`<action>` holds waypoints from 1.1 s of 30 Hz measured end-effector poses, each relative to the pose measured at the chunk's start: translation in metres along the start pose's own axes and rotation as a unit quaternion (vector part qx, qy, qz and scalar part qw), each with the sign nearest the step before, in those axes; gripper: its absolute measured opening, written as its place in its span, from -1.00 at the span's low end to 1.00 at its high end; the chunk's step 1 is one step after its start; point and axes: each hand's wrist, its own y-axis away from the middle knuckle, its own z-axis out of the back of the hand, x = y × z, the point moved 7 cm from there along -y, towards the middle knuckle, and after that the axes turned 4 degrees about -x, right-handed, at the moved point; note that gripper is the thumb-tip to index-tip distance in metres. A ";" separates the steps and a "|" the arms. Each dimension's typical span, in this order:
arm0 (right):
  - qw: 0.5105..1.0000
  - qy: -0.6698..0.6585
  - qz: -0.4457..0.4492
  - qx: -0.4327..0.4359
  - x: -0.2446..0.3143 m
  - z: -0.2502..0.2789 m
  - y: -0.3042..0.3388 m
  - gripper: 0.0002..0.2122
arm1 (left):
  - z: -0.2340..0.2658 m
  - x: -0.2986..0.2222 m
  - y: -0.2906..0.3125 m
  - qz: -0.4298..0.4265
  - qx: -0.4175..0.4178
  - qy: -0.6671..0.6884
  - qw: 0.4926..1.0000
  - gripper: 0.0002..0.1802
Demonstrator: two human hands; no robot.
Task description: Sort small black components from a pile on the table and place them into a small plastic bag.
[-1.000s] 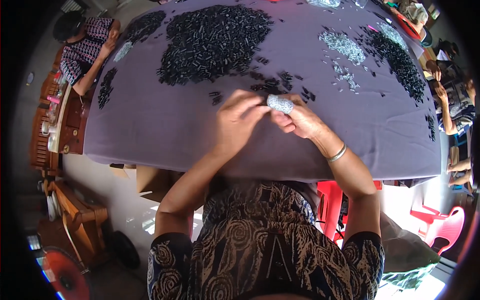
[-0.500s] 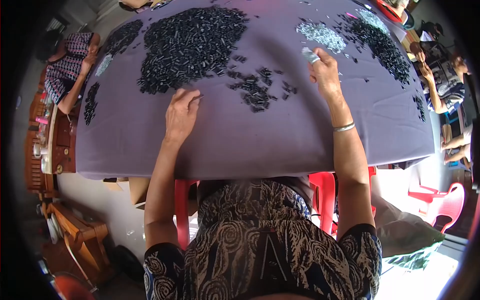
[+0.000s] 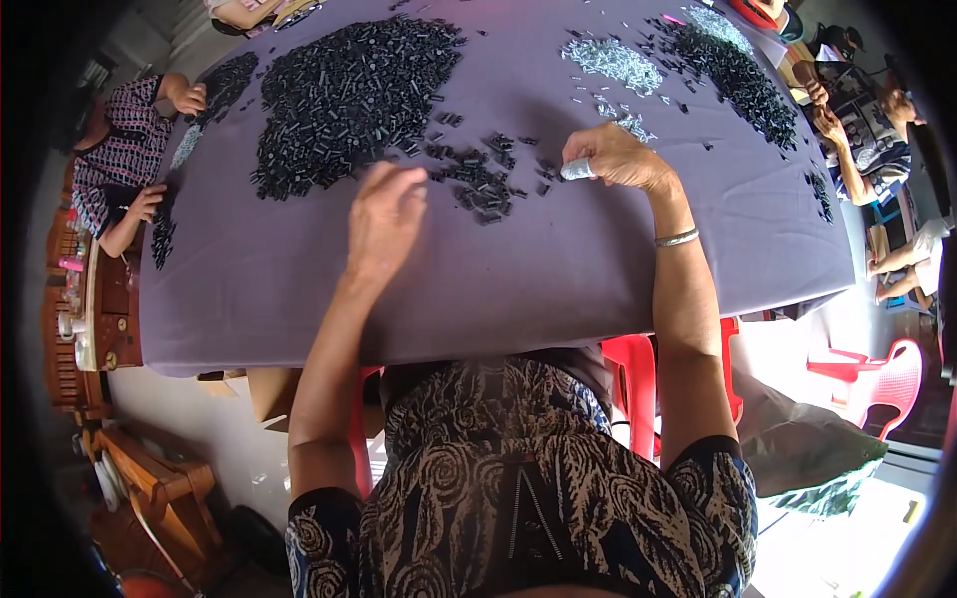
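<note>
My left hand (image 3: pixel 387 217) hovers over the purple-grey tablecloth, just below the big heap of small black cylindrical pieces (image 3: pixel 359 90). Motion smears its fingers, so whether a piece sits between them cannot be made out. A silvery wrap covers the thumb of my right hand (image 3: pixel 616 157), whose fingers are curled and pressed together; anything inside is hidden. Right beside that thumb lies a loose cluster of black pieces (image 3: pixel 483 179). Above the right hand are a pile of small pale silvery pieces (image 3: pixel 613 65) and a few strays.
Another long pile of black pieces (image 3: pixel 738 80) runs down the table's right side, with pale pieces (image 3: pixel 720 28) at its far end. A person (image 3: pixel 125 149) sits at the left edge beside smaller piles; others sit at the right. A red plastic chair (image 3: pixel 882 384) stands at lower right.
My right hand has come left and down from the pale pile to the black cluster, its wrist turned inward. My left hand has moved slightly right, away from the big heap.
</note>
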 end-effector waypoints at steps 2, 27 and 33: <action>1.000 -0.016 -0.013 0.004 -0.003 -0.005 -0.001 -0.84 | -0.019 -0.014 -0.001 -0.017 0.007 0.035 0.999 -0.83; 0.973 -0.105 0.126 -0.162 0.056 -0.017 -0.011 -0.88 | -0.035 0.020 -0.004 0.082 -0.101 0.074 0.989 -0.76; 0.965 0.031 0.223 -0.136 0.086 -0.044 -0.029 -0.84 | -0.034 0.021 -0.001 0.079 -0.117 0.107 0.984 -0.73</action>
